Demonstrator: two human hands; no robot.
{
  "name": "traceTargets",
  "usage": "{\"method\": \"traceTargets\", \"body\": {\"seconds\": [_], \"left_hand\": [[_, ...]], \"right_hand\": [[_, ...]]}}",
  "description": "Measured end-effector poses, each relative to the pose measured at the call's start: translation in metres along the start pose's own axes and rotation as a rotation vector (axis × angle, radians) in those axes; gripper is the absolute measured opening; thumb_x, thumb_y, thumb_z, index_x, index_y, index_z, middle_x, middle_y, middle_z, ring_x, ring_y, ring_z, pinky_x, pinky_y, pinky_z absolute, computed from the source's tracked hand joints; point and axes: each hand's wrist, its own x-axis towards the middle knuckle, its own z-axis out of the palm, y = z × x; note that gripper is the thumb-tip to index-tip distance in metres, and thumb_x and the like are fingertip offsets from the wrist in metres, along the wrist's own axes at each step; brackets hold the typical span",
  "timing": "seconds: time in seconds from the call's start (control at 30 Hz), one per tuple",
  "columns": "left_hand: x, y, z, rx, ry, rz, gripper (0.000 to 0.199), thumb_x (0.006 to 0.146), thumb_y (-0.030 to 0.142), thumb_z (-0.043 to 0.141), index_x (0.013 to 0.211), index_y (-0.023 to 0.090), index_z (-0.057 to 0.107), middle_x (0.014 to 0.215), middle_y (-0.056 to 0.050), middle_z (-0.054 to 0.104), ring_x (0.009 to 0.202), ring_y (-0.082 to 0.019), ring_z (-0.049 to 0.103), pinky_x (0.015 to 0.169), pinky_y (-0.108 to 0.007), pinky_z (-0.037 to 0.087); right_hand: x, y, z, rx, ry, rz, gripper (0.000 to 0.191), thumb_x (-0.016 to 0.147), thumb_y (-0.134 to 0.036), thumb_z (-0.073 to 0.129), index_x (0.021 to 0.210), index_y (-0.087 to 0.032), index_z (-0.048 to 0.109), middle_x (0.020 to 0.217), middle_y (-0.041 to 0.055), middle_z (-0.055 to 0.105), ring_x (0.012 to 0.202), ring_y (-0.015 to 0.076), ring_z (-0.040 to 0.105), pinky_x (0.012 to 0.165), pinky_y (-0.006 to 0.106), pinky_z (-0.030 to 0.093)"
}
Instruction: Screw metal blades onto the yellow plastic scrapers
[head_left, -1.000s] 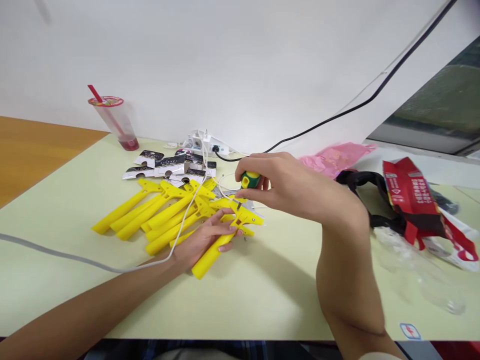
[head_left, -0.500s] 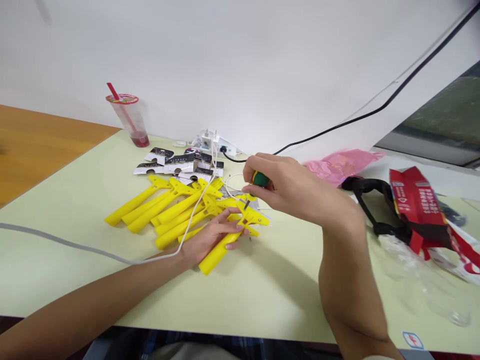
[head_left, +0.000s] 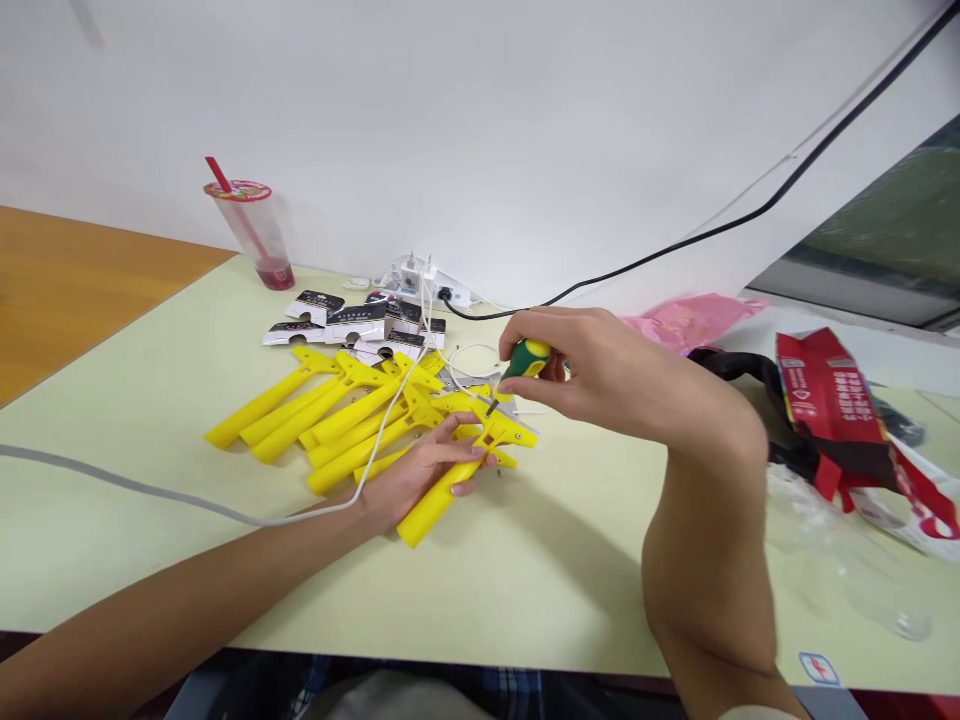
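Right hand [head_left: 600, 372] clenches a green-and-yellow screwdriver [head_left: 527, 358], tip at the head of a yellow plastic piece [head_left: 442, 498], mid-desk [head_left: 525, 585]; left hand [head_left: 420, 475] grips its shaft. Risk: piece shifts against the loose yellow pile [head_left: 337, 425], tip slips, jabs left fingers.

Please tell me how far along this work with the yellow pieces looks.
Done: nothing clearly, since the yellow plastic pieces lie in one loose pile. In hand: the right hand points a green-and-yellow screwdriver at one piece, steadied by the left hand. Left: the other pieces and the printed cards lie unsorted.
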Motion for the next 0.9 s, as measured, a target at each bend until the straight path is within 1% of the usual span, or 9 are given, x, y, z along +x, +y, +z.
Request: {"method": "traceTargets", "body": {"seconds": [0.1, 0.2, 0.27, 0.37, 0.5, 0.6, 0.73, 0.8, 0.9], "left_hand": [[-0.0008, 0.0006, 0.0017, 0.008, 0.0, 0.005, 0.055, 0.077, 0.01, 0.093, 0.118, 0.023, 0.059, 0.103, -0.007, 0.073, 0.094, -0.021, 0.077, 0.049, -0.02, 0.04], [-0.0014, 0.0016, 0.004, 0.017, 0.012, 0.001, 0.055, 0.077, 0.012, 0.094, 0.117, 0.023, 0.058, 0.102, -0.007, 0.073, 0.095, -0.021, 0.076, 0.049, -0.019, 0.04], [-0.0014, 0.0017, 0.0044, 0.02, 0.018, 0.001, 0.054, 0.077, 0.012, 0.094, 0.116, 0.022, 0.058, 0.1, -0.006, 0.072, 0.095, -0.021, 0.076, 0.049, -0.019, 0.04], [-0.001, 0.001, 0.003, 0.011, 0.014, 0.004, 0.056, 0.077, 0.011, 0.094, 0.119, 0.022, 0.059, 0.096, -0.005, 0.071, 0.095, -0.021, 0.076, 0.049, -0.019, 0.04], [-0.001, 0.0007, 0.0018, -0.001, 0.011, 0.001, 0.057, 0.077, 0.01, 0.093, 0.12, 0.023, 0.059, 0.096, -0.005, 0.071, 0.094, -0.021, 0.076, 0.049, -0.02, 0.04], [-0.0015, 0.0012, 0.0028, -0.007, 0.013, 0.001, 0.056, 0.077, 0.011, 0.093, 0.119, 0.022, 0.059, 0.099, -0.006, 0.072, 0.092, -0.02, 0.075, 0.049, -0.02, 0.04], [-0.0009, 0.0007, 0.0031, -0.008, 0.016, -0.002, 0.054, 0.078, 0.01, 0.092, 0.119, 0.022, 0.059, 0.099, -0.006, 0.071, 0.093, -0.019, 0.075, 0.049, -0.02, 0.04], [-0.0002, -0.0001, 0.0023, -0.011, 0.017, -0.002, 0.053, 0.079, 0.009, 0.091, 0.119, 0.022, 0.059, 0.098, -0.006, 0.071, 0.093, -0.019, 0.075, 0.049, -0.02, 0.04], [0.0005, -0.001, 0.0013, -0.016, 0.023, 0.003, 0.052, 0.079, 0.008, 0.09, 0.119, 0.021, 0.06, 0.099, -0.006, 0.071, 0.091, -0.018, 0.074, 0.049, -0.019, 0.04]], "right_hand": [[0.0018, 0.0013, 0.0041, -0.065, 0.02, 0.063, 0.028, 0.104, -0.052, 0.07, 0.105, -0.024, 0.07, 0.089, 0.0049, 0.073, 0.081, 0.0233, 0.065, 0.073, 0.034, 0.043], [0.0021, 0.0043, 0.0091, -0.121, 0.043, 0.147, 0.037, 0.106, -0.06, 0.064, 0.108, -0.023, 0.068, 0.092, 0.0076, 0.073, 0.083, 0.026, 0.065, 0.074, 0.036, 0.044], [0.0013, 0.0053, 0.0107, -0.125, 0.031, 0.148, 0.036, 0.106, -0.058, 0.063, 0.112, -0.023, 0.067, 0.101, 0.01, 0.073, 0.087, 0.0273, 0.065, 0.076, 0.038, 0.045], [-0.0001, 0.0042, 0.0098, -0.079, -0.005, 0.089, 0.027, 0.105, -0.046, 0.064, 0.119, -0.023, 0.066, 0.111, 0.0107, 0.072, 0.086, 0.0257, 0.064, 0.076, 0.038, 0.045], [0.0019, 0.0001, 0.006, -0.013, -0.016, 0.003, 0.014, 0.103, -0.033, 0.064, 0.112, -0.024, 0.069, 0.104, 0.0068, 0.073, 0.081, 0.0222, 0.062, 0.074, 0.036, 0.042], [0.0052, -0.0018, 0.0044, 0.012, -0.029, -0.015, 0.01, 0.103, -0.033, 0.066, 0.103, -0.024, 0.07, 0.098, 0.0051, 0.073, 0.081, 0.0212, 0.061, 0.075, 0.034, 0.041], [0.0063, 0.0005, 0.0062, -0.022, -0.033, 0.044, 0.022, 0.107, -0.041, 0.065, 0.094, -0.024, 0.068, 0.094, 0.0056, 0.072, 0.083, 0.0219, 0.061, 0.074, 0.034, 0.039], [0.0044, 0.0033, 0.0079, -0.043, -0.017, 0.082, 0.023, 0.107, -0.043, 0.065, 0.095, -0.024, 0.067, 0.096, 0.0064, 0.071, 0.082, 0.0225, 0.061, 0.074, 0.035, 0.039], [-0.0001, 0.0063, 0.0088, -0.039, -0.023, 0.092, 0.014, 0.102, -0.037, 0.069, 0.106, -0.024, 0.066, 0.106, 0.008, 0.072, 0.079, 0.0216, 0.06, 0.071, 0.035, 0.04]]}}
